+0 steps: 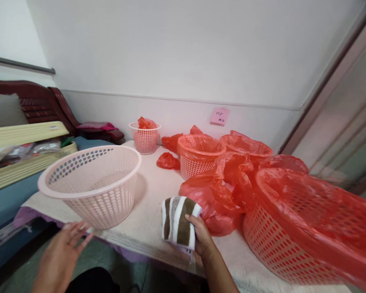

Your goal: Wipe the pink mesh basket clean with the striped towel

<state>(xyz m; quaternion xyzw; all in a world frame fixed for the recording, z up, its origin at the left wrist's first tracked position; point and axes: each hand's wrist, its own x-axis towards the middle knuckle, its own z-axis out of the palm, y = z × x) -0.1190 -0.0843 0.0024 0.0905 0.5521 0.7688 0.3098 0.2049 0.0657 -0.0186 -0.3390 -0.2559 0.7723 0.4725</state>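
My right hand (pixel 201 236) grips a folded striped towel (pixel 180 221), brown, white and grey, near the front edge of the table (pixel 152 183). The thumb lies on top of the cloth and the other fingers are hidden beneath it. At the lower left, my left hand (pixel 64 248) is open and a little blurred, its fingers spread, holding nothing. It is nearest to a large pale pink basket (pixel 118 203), whose visible inside shows no contents. Just beyond the towel sits a tied red plastic bag (pixel 213 203), bulging with something I cannot make out.
A large basket lined with red plastic (pixel 286 236) fills the right side. Smaller lined baskets (pixel 198 162) stand behind, with a small pink basket (pixel 145 140) at the back. A pink note (pixel 220 116) is on the wall. Left stands a yellowish box (pixel 33 162) of packets.
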